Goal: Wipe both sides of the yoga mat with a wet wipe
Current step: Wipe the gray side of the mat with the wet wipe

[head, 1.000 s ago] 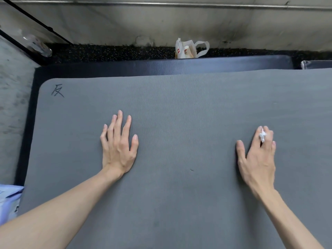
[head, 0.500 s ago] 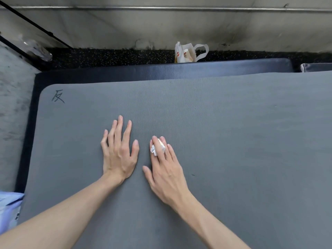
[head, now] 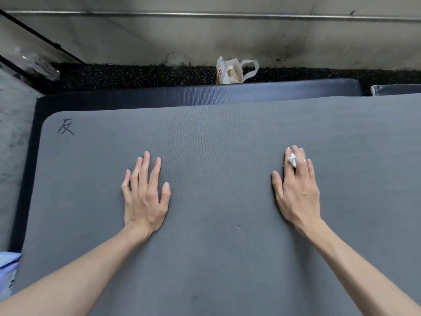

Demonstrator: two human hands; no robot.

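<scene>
The grey mat (head: pixel 227 156) lies flat on a dark under-mat (head: pixel 205 94) on the floor, its far left corner rounded and marked with a black handwritten character (head: pixel 66 127).

The left hand (head: pixel 145 195) rests palm down on the mat, left of centre, fingers straight and slightly spread; its grip is released and holds nothing.

The right hand (head: pixel 296 190) lies flat on the mat, well apart from the left, toward the right side. Its fingers are straight and pressed down on a wipe (head: pixel 292 159), of which only a small white crumpled tuft shows between the index and middle fingers; the rest appears to sit beneath the fingers, though that part is hidden. The grip is not clenched.

Beyond the mat's far edge, a strip of speckled black floor (head: pixel 136 76) runs along a stained wall (head: pixel 205 37). A white bag (head: pixel 230 71) with loop handles stands on that strip, near the wall. A pale blue object (head: pixel 8 267) shows at the left edge, partly out of frame.
</scene>
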